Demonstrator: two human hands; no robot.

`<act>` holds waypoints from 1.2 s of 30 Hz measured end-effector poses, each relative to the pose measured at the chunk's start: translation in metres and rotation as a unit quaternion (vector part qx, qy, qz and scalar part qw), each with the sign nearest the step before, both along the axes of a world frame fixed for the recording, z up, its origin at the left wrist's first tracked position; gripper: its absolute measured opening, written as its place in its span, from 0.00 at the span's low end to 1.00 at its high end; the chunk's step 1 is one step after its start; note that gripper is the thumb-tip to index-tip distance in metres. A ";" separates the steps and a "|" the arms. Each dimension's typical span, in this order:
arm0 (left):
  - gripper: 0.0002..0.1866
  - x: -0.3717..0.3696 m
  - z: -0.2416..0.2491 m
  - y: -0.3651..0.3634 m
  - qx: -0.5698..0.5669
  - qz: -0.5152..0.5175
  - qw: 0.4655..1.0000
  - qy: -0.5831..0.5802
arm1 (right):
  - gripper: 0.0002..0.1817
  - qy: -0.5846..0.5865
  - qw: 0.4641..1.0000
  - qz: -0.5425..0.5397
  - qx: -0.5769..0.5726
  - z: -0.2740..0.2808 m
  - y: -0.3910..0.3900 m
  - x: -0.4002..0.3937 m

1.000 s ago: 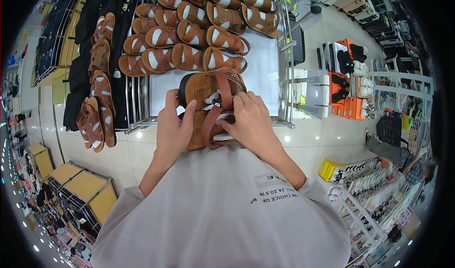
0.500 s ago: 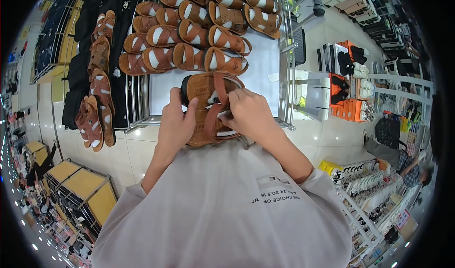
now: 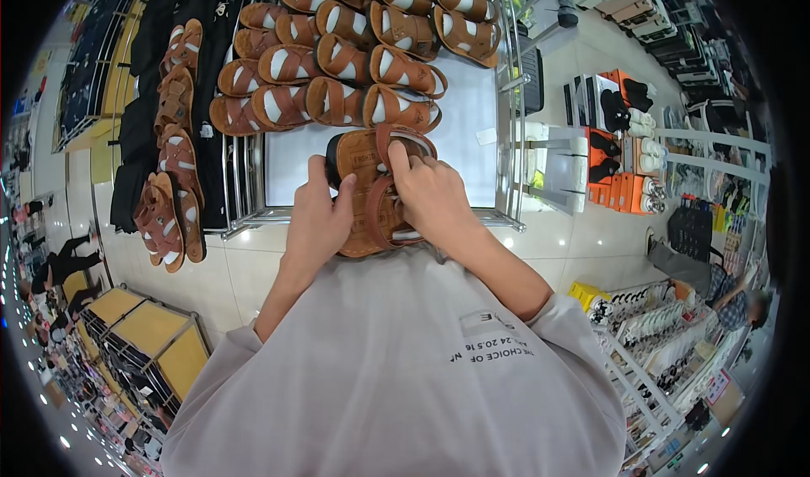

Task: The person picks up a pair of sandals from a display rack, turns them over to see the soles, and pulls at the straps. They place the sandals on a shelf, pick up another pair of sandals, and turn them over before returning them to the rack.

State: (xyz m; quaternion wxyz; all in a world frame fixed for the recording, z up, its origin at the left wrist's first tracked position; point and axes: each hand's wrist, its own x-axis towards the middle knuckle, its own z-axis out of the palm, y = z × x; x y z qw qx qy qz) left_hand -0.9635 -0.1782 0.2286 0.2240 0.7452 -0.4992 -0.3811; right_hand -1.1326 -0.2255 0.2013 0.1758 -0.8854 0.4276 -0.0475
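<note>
A brown sandal [image 3: 360, 166] with reddish-brown straps is held up at the front edge of the display table, its stamped insole facing me. My left hand [image 3: 319, 215] grips the sandal's left edge, thumb on the insole and fingers behind the dark sole. My right hand [image 3: 429, 192] is on the strap side, its index finger raised against the upper strap and the other fingers curled by the lower strap. The right fingertips are partly hidden by the straps. Just beyond the sandal, rows of similar brown sandals [image 3: 337, 59] with white stuffing stand on the table.
The white display table [image 3: 291, 169] has a metal rail frame [image 3: 245, 217]. More sandals [image 3: 179, 152] hang or lie along black fabric on the left. Orange shoeboxes [image 3: 620, 192] with shoes stand at right, and a shoe rack [image 3: 645, 333] is at lower right. Other people are in the distance.
My right hand has shifted up, its index finger now extended at the upper strap. The pale material seen between the straps no longer shows there. My left hand keeps its hold.
</note>
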 end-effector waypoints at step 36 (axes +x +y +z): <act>0.15 -0.009 -0.007 0.017 -0.048 0.003 0.999 0.027 | 0.07 -0.053 0.973 0.217 0.059 0.022 0.047 -0.049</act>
